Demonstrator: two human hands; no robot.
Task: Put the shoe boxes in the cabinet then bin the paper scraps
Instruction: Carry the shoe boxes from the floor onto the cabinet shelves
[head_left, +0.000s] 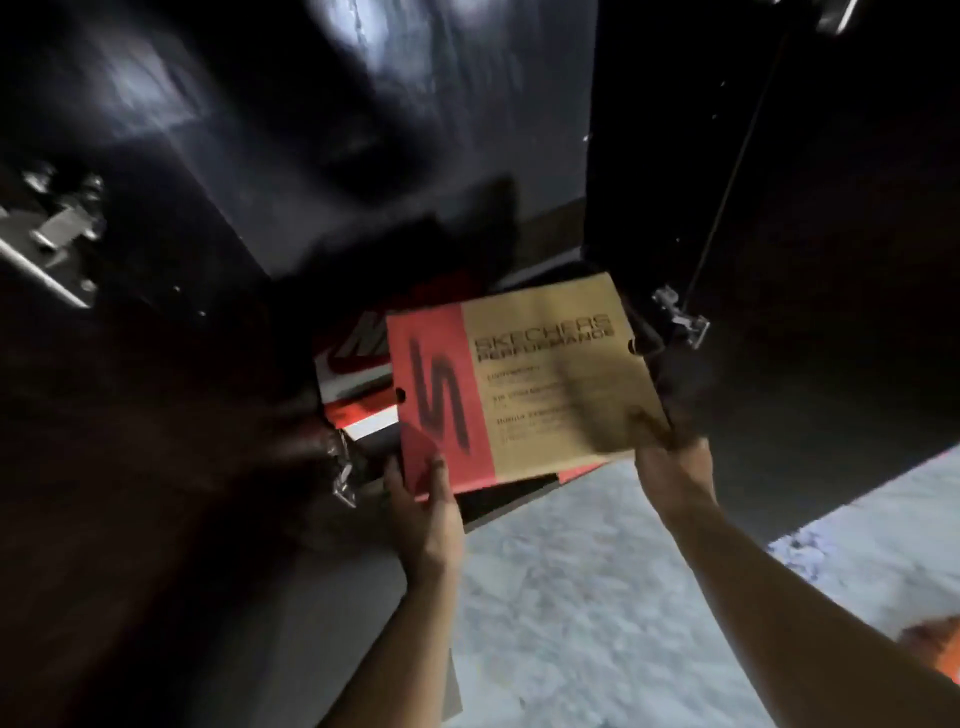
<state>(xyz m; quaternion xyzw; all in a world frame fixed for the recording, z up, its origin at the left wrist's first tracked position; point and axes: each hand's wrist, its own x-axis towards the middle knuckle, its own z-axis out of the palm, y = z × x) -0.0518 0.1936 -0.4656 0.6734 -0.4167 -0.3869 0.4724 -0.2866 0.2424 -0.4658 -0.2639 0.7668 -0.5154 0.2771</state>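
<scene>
The step in hand is judged to be loading a shoe box into the cabinet. The left hand (423, 499) grips the near-left corner of the tan and red shoe box (524, 382), thumb on the lid and fingers hidden beneath. The right hand (675, 447) closes on the near-right corner, its fingertips lost in shadow and blur. The box hangs between the two grips, lid up and tilted, its far edge already inside the dark cabinet (363, 156) opening, the near edge over the pale floor (571, 597). Beyond the left grip, a red and white box (358, 379) lies inside, partly covered by the held box. To do the step well, level the lid, keep both corners pinched evenly, and slide the box forward onto the stored one, clearing the open door (779, 208) beyond the right grip and its hinge (680, 319). Release only once the weight rests. Count: one held box, at least one stored box, two hands, two doors. No paper scraps can be made out with certainty.
</scene>
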